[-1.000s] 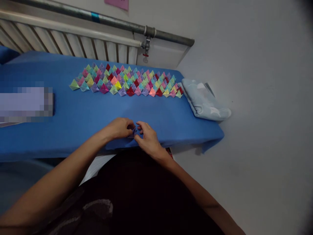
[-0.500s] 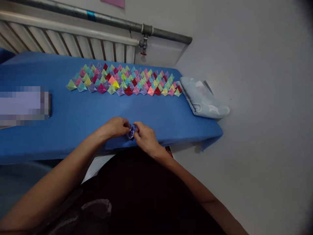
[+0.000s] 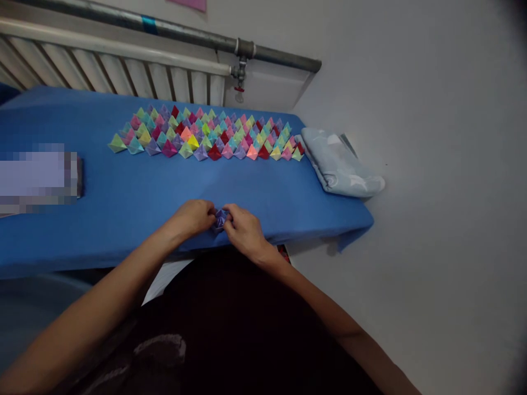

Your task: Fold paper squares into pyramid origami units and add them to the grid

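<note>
While both forearms are reaching in from the bottom of the head view, the left hand (image 3: 193,218) and the right hand (image 3: 244,230) are meeting at the near edge of the blue cloth (image 3: 123,192), fingertips pressed in from either side and pinching a small purple folded paper piece (image 3: 220,218) between them. That paper piece is sitting just above the cloth's front edge, a little left of the picture's centre, with the left hand at its 9 o'clock and the right hand at its 4 o'clock. Well apart from it, at its 12 o'clock, many coloured paper pyramids (image 3: 206,134) are standing packed in rows across the far part of the cloth. At the 3 o'clock end of those rows, a folded pale blue cloth bundle (image 3: 341,164) is lying on the table corner. Behind the rows, at 12 o'clock, a white radiator (image 3: 115,68) is running along the wall under a grey pipe (image 3: 185,35).
</note>
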Demonstrator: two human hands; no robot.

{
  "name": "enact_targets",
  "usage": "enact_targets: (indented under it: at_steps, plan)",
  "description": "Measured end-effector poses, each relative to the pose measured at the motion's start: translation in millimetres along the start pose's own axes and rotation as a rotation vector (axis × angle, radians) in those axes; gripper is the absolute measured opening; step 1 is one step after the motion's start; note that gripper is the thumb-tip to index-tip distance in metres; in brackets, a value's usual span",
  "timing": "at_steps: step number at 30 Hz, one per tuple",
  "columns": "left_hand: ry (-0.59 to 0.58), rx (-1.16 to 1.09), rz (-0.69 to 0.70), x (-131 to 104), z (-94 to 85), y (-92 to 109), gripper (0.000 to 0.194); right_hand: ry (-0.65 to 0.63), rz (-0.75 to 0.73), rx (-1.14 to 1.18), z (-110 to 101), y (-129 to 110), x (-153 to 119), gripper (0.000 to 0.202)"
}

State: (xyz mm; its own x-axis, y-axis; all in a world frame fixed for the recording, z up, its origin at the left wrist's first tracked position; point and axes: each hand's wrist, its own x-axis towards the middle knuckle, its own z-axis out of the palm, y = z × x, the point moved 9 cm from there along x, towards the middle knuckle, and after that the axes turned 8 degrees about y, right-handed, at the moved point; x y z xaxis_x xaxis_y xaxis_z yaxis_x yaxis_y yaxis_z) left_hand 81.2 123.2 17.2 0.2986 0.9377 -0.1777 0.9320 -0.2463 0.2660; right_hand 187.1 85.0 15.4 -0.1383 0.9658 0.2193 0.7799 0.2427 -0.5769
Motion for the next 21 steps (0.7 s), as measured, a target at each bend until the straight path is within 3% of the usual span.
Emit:
enact_targets:
  at_steps: [14,21]
  plan:
    - [0.058,-0.015,0.094,-1.1,3.1,2.6,0.027,-0.045,0.031,-0.092,2.4,1.3,10.0,0.037]
    - [0.088,-0.037,0.161,2.3,5.6,0.7,0.029,-0.038,0.017,-0.159,0.6,4.4,17.2,0.027]
